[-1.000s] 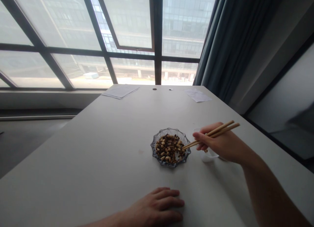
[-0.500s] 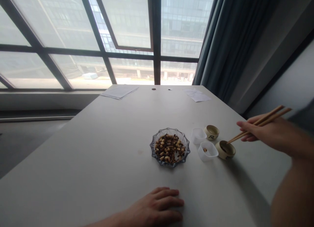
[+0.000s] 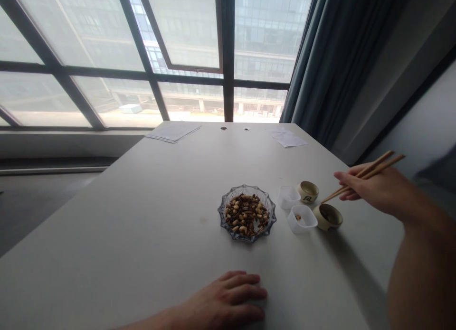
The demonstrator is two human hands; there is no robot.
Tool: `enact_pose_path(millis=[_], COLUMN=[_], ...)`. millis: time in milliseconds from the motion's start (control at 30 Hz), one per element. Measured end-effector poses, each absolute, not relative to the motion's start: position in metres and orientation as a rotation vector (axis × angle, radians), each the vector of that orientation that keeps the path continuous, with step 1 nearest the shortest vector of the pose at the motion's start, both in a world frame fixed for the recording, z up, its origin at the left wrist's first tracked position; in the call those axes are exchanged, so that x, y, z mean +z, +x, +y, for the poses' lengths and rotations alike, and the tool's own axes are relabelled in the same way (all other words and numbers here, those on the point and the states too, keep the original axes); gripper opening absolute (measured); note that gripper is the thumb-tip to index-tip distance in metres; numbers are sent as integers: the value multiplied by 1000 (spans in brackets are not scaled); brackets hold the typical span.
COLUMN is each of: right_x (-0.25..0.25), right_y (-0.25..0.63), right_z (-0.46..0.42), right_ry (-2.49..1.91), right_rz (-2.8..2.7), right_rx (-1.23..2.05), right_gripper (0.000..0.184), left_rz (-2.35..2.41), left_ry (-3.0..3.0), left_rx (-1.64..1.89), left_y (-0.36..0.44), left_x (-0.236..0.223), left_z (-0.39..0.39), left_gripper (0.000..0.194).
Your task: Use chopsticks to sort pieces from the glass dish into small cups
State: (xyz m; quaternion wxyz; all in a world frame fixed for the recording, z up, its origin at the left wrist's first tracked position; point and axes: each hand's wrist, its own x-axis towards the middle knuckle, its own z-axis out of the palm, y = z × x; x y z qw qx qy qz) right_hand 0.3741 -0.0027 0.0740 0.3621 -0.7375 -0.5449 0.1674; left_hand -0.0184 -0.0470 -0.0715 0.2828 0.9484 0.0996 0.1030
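Observation:
My right hand (image 3: 370, 185) is closed around a pair of wooden chopsticks (image 3: 366, 174). Their tips hang just over the far left rim of a small beige cup (image 3: 329, 221) with a dark mark; I see nothing between the tips. Some dark bits lie inside that cup. Left of it, a clear plastic container (image 3: 302, 225) holds a small brown piece. A glass bowl (image 3: 223, 211) in the middle holds mixed nuts and seeds (image 3: 245, 215). My left hand (image 3: 228, 299) rests on the table in front of the bowl, fingers spread and holding nothing.
A second beige cup (image 3: 308, 192) and another clear container (image 3: 288, 197) stand behind the first pair. Sheets of paper lie at the table's (image 3: 142, 216) far left (image 3: 174, 132) and far right (image 3: 288, 137). Windows and a dark curtain (image 3: 320, 59) rise beyond.
My right hand has moved left with the chopsticks, and their tips have come up from inside the near beige cup to its far left rim. My left hand stays in place.

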Motion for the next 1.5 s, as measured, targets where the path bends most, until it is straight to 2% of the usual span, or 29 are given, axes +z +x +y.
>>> enact_pose_path(millis=[100,200,300,433,900,1500], right_x=[80,80,70,52,46,39], right_y=[356,322,284,255,249,244], right_z=[-8,-8,-5,2,1,3], right_ry=[-1866,-1719,-1681,-1690,-1683,-1605], right_rz=[-1441,-1597,-1785,-1897,-1818,-1879], right_rx=[441,624,787,848,963,918], right_gripper=[31,38,38,41,34,39], left_rz=[263,270,273,255,258,261], left_ry=[2530,2531,2543,2545,2590,2623], left_rx=[286,280,264,296,320,296], left_y=[-18,-18,-18,-18,-19,-18], left_x=[-69,-67,-68,-73,-73,-74], left_z=[-47,-48,-48,-47,-46,-47], left_gripper=[30,29,27,28,23,21])
